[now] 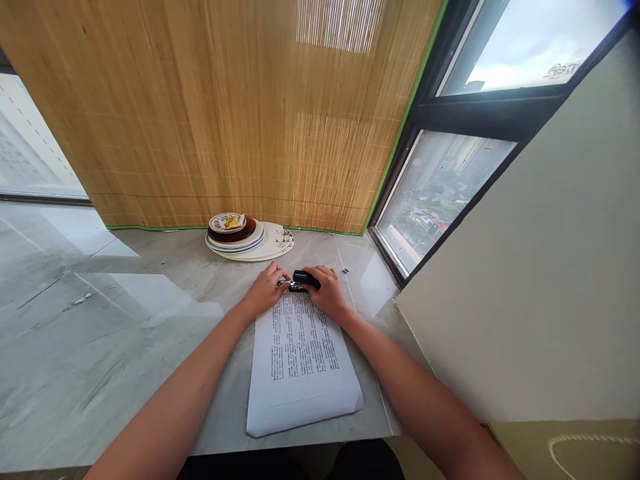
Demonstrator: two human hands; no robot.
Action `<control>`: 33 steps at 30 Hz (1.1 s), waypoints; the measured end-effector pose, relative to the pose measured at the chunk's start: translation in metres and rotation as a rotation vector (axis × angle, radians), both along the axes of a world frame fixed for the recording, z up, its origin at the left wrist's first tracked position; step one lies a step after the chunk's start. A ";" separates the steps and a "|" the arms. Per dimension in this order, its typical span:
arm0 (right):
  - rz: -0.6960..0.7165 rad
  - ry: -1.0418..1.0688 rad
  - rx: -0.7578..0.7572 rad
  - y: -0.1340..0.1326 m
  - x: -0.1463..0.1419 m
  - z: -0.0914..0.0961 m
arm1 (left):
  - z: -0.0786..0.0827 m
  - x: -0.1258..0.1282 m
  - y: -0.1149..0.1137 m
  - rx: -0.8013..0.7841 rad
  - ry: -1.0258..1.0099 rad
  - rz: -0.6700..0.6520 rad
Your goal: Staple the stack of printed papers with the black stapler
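Head view | both hands (295, 290) closed on stapler (303, 280) | atop printed papers (300, 360)

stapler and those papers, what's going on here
A person is seated at a grey marble counter by a window. The right hand grips a black stapler at the far edge of a stack of printed papers, while the left hand touches the stapler's metal front end. A stack of plates sits farther back.

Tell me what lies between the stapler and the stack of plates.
Nothing: in the head view, only bare marble counter runs from the stapler, held by both hands at the papers' top edge, to the plates by the blind.
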State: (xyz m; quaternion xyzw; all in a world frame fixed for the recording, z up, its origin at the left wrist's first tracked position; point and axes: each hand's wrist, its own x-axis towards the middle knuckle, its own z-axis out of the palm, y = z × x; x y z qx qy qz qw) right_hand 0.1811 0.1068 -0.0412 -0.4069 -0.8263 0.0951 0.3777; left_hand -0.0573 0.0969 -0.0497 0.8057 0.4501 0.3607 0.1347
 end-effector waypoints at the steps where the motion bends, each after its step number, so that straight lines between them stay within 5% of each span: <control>1: 0.001 -0.002 -0.003 0.000 0.000 0.001 | 0.001 0.000 0.000 -0.001 0.002 0.002; 23: 0.003 0.009 -0.022 -0.002 0.003 0.004 | 0.001 -0.001 0.001 -0.103 -0.060 0.006; 33: -0.020 0.094 -0.045 0.016 0.026 0.002 | 0.011 -0.001 -0.002 0.036 -0.208 -0.093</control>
